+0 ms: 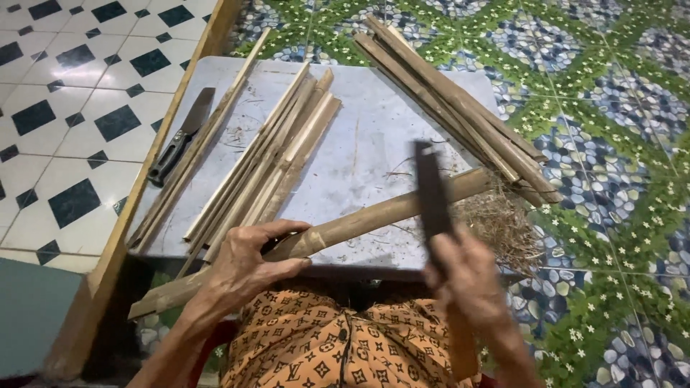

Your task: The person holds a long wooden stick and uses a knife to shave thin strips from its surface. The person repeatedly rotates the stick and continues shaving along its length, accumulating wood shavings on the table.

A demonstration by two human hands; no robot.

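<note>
My left hand [248, 262] grips a long bamboo strip [374, 215] that lies slanted across the front edge of a low grey table [359, 151], one end sticking out past my lap. My right hand [467, 280], blurred, holds a dark flat blade [433, 194] upright above the strip's middle. The blade's lower part and handle are hidden in my fist.
A bundle of split bamboo strips [269, 154] lies in the table's middle, another pile [460, 108] at the right edge over a heap of dry shavings [503, 223]. A second knife [180, 136] rests at the left edge beside a wooden board [144, 179]. Patterned floor surrounds the table.
</note>
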